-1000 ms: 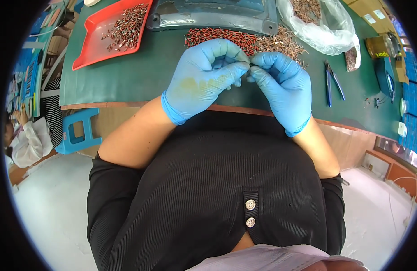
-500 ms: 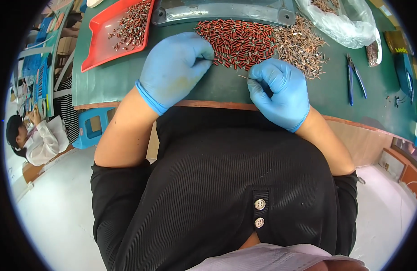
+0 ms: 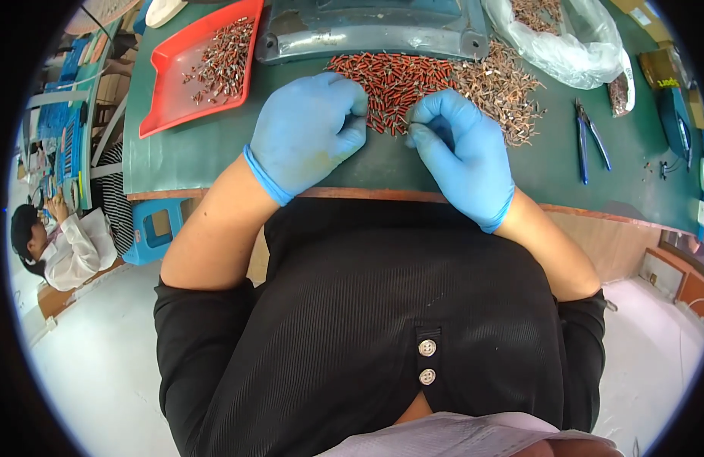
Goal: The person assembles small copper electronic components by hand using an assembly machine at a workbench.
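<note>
Both my hands wear blue gloves and rest on the green table, at the near edge of a pile of small red parts. My left hand has its fingers curled, with the fingertips touching the red pile. My right hand is pinched shut just right of it, thumb against forefinger, about a finger's width from the left hand. Whatever either pinch holds is hidden by the fingers. A heap of brownish metal parts lies right of the red pile, beyond my right hand.
A red tray with several small parts stands at the back left. A grey machine base sits behind the piles, with a clear plastic bag of parts to its right. Blue-handled pliers lie right. Another person sits far left by a blue stool.
My hands came apart from a joined pinch. The left reached to the red pile, and now both hands sit close together again at the pile's near edge.
</note>
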